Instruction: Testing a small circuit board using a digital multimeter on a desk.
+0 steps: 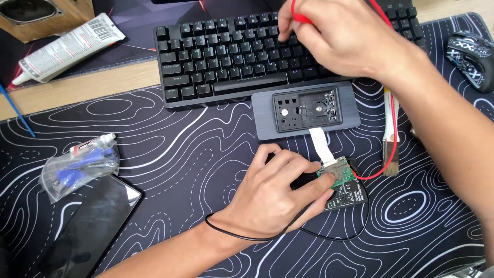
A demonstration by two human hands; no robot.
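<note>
Lower centre of the frame, my left hand (275,193) presses its fingertips down on the green circuit board (339,174). Its white ribbon cable (320,141) runs up-frame into the grey panel (304,110). Upper right, my right hand (334,33) is pinched on a red probe (301,18) over the keyboard (226,56), farther from the board.

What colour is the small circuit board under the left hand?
Green circuit board, best seen in the head view, beside the left hand.
</note>
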